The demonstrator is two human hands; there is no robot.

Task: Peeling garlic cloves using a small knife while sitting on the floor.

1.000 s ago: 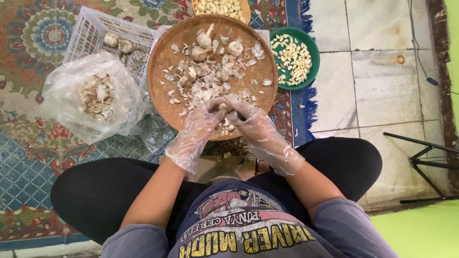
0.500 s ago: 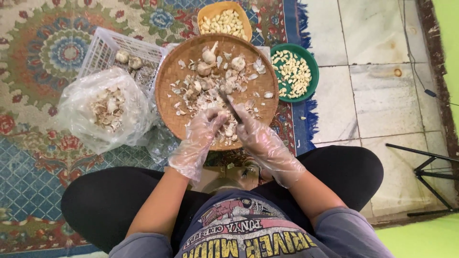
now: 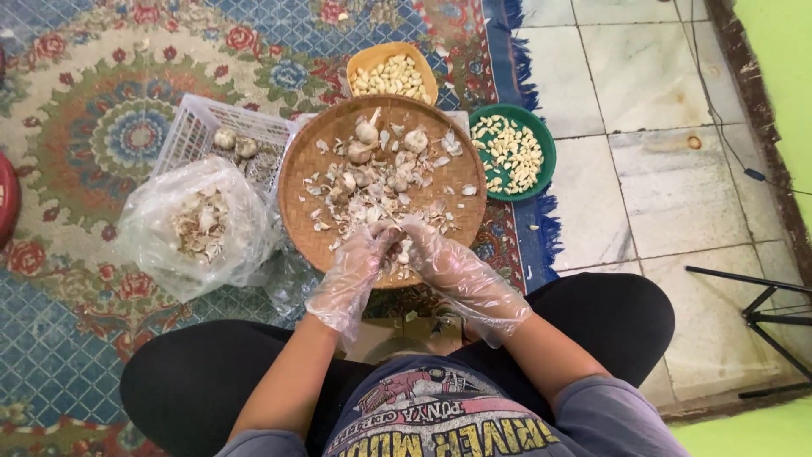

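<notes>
— Woven tray: where's the garlic?
— I see both gloved hands, left hand and right hand, pinching a clove together over its near rim. Its axis I can't tell.

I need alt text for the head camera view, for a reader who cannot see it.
Two gloved hands, left hand and right hand, meet over garlic on a round woven tray. Beyond stand an orange bowl and a green bowl of peeled cloves.

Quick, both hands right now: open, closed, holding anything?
Left hand: gloved, fingers curled over the woven tray; contents cannot be told.
Right hand: gloved, fingertips pinched against the left; what it grips is hidden.
</notes>
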